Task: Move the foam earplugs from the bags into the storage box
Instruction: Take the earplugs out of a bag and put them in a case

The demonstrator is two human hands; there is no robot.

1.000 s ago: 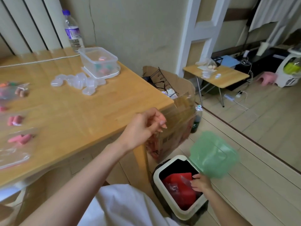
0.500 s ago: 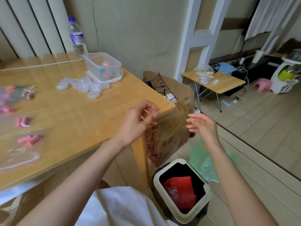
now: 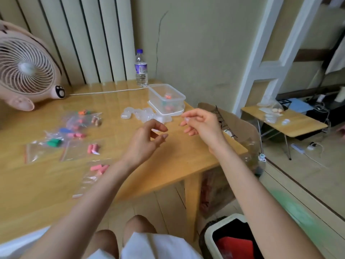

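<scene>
Both your hands hang above the desk (image 3: 43,184), towards its right edge, and neither of them holds anything. Your left hand (image 3: 147,141) has the fingers loosely curled, with the thumb apart from them. Your right hand (image 3: 202,124), near it, has the fingers relaxed and half straight, pointing to the left.

The storage box (image 3: 166,94), of clear plastic and without cover, stands on its white lid (image 3: 164,112) at the far right corner of the desk, beyond your hands. A few foam earplugs (image 3: 169,108) lie inside it. The other earplugs are in the zip bags (image 3: 35,152), spread over the left half of the desk; I see pink pairs (image 3: 93,148) and a green pair (image 3: 54,142).

A group of small clear cases (image 3: 138,114) lies just left of the lid. A water bottle (image 3: 141,69) stands at the far edge, behind the box. A pink fan (image 3: 28,68) stands at the far left corner. On the floor, by the desk's right side, is an open trash bin (image 3: 209,238).
</scene>
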